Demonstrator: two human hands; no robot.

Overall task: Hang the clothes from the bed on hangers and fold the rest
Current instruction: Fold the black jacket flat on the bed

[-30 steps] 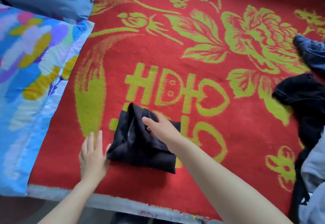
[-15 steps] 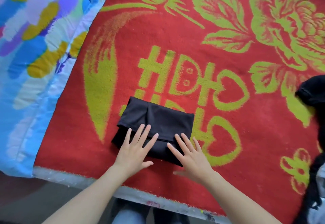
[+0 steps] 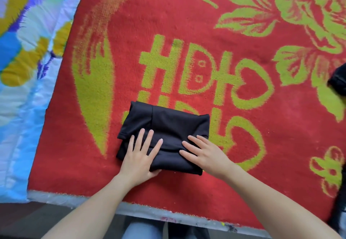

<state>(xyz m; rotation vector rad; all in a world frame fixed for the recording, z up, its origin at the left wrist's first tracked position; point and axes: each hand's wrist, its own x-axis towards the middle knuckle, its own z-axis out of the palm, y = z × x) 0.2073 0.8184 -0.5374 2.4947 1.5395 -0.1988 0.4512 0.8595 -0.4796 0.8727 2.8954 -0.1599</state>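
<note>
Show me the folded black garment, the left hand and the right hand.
folded black garment (image 3: 174, 124): head view, top flap.
left hand (image 3: 139, 157): head view, back of hand.
right hand (image 3: 206, 154): head view, back of hand.

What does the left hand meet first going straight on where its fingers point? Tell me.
The left hand lies flat on the folded black garment, so it meets more of that cloth first, then the red blanket beyond, at its yellow-green lettering. Nothing else seems in the way.
</note>
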